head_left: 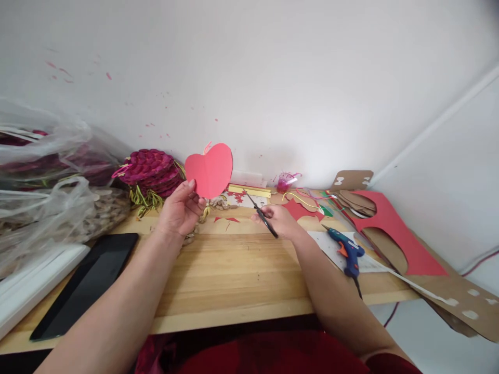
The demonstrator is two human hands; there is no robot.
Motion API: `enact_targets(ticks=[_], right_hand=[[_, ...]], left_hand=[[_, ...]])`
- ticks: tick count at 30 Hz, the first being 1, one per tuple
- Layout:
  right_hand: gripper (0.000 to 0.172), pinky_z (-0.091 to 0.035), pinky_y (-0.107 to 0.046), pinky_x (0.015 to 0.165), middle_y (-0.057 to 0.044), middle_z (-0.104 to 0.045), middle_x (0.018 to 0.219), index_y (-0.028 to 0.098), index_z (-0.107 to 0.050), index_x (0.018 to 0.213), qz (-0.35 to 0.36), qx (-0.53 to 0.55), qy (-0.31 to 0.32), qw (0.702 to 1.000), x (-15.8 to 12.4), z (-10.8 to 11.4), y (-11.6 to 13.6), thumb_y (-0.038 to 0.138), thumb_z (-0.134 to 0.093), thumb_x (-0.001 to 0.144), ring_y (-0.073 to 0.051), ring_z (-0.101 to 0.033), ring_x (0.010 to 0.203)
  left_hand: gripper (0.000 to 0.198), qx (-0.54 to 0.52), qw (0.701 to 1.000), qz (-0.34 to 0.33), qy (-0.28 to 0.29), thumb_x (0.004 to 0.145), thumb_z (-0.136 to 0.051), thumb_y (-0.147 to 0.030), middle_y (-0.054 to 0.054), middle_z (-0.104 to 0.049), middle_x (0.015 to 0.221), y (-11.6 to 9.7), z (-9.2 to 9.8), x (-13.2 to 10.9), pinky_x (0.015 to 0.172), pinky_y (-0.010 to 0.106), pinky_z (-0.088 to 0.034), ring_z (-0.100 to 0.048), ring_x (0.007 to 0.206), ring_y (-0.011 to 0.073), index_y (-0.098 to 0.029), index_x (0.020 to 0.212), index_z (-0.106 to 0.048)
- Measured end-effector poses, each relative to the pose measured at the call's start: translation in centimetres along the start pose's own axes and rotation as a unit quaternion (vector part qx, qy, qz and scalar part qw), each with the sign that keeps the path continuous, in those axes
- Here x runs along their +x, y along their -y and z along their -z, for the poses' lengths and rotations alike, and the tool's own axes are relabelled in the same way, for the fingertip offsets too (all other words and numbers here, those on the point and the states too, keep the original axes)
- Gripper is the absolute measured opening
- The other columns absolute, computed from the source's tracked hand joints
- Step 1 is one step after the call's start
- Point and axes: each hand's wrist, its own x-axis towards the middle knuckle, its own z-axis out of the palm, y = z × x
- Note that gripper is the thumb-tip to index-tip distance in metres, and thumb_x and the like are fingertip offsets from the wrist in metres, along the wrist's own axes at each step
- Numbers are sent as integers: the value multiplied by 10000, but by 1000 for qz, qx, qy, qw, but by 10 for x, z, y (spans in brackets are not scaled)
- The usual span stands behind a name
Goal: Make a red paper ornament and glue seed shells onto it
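Note:
A red heart-shaped cutout point(212, 169) of paper or card is raised above the table, pinched at its lower left edge by my left hand point(181, 210). Pinkish string shows at the notch on its top. My right hand point(283, 221) grips a pair of dark scissors point(266, 222), blades pointing up and left, apart from the cutout. Small red paper scraps point(228, 219) lie on the wooden table point(222, 275) between the hands. Behind the scissors rests a yellow ruler point(249, 191). Beyond my right hand is a larger red offcut point(298, 209).
At right, a blue glue gun point(349, 252) lies on white paper, beside a red sheet with cut-out holes point(405, 241) and brown cardboard point(460, 298). Left are a black tablet-like device point(86, 283), plastic bags point(50, 208) and a stacked magenta woven bundle point(150, 169). A wall stands behind.

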Motion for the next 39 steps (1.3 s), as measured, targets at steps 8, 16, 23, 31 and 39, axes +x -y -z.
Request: enact_targets(ticks=[8, 16, 23, 31, 39], right_hand=[[263, -415, -284, 656, -69, -726, 809, 205, -706, 776, -76, -225, -65, 969, 2, 10, 2, 451, -698, 869, -237, -674, 817], [290, -509, -413, 829, -208, -758, 1070, 153, -759, 992, -205, -332, -143, 909, 3, 39, -24, 406, -665, 884, -373, -697, 1042], [402, -441, -462, 1066, -219, -694, 1306, 121, -672, 1290, -104, -298, -140, 939, -1, 13, -5, 273, -401, 1035, -341, -611, 1279], [741, -304, -510, 1237, -211, -384, 1649, 101, -327, 1602, 67, -208, 24, 975, -20, -97, 30, 526, -483, 1016, -347, -339, 1542], [642, -228, -551, 1260, -246, -385, 1637, 58, -372, 1559, 130, -182, 42, 974, -3, -118, 45, 391, -508, 1028, -361, -273, 1564]], left_hand=[[309, 60, 987, 63, 133, 661, -822, -42, -12, -732, 804, 6, -2, -12, 419, 146, -541, -631, 539, 73, -131, 926, -690], [375, 50, 983, 63, 166, 640, -793, -31, -10, -744, 864, 1, -4, -19, 416, 158, -543, -647, 578, 91, -177, 973, -704], [453, 2, 985, 36, 166, 684, -730, -19, -33, -742, 884, -7, -4, -19, 451, 138, -543, -651, 580, 79, -246, 1075, -704], [455, 0, 987, 30, 159, 724, -683, -14, -40, -742, 878, -11, -6, -20, 479, 120, -546, -658, 581, 73, -273, 1097, -701], [473, 16, 984, 44, 173, 702, -680, -24, -34, -727, 854, -8, -8, -23, 456, 135, -539, -616, 538, 70, -241, 1122, -700]])
